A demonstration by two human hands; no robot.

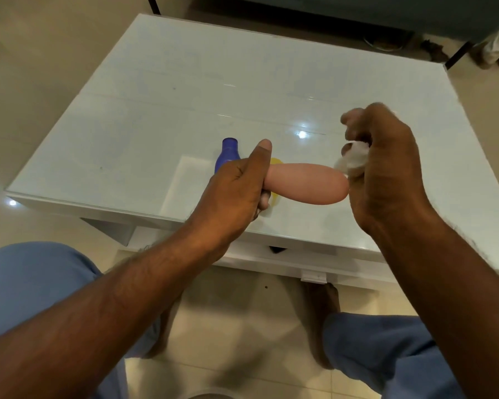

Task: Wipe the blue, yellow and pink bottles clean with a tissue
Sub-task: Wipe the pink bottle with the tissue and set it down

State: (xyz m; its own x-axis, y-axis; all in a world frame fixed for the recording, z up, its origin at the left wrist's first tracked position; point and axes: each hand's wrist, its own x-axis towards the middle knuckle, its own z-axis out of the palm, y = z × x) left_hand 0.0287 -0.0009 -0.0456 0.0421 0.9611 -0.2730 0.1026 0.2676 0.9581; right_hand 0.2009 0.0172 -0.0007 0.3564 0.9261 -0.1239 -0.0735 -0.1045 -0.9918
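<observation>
My left hand [236, 184] grips one end of the pink bottle [308, 182] and holds it sideways above the white table [156, 110]. My right hand [383, 159] clutches a crumpled white tissue [355, 156] right at the bottle's rounded free end. The blue bottle [228, 152] stands on the table just behind my left hand. Only small bits of the yellow bottle [275, 162] show, behind and below the pink bottle; most of it is hidden.
The glossy table's near edge [185, 223] runs just under my hands. My knees in blue trousers [41, 283] and my feet on the tiled floor [242, 312] are below it. Dark furniture legs [458, 53] stand beyond the far right corner.
</observation>
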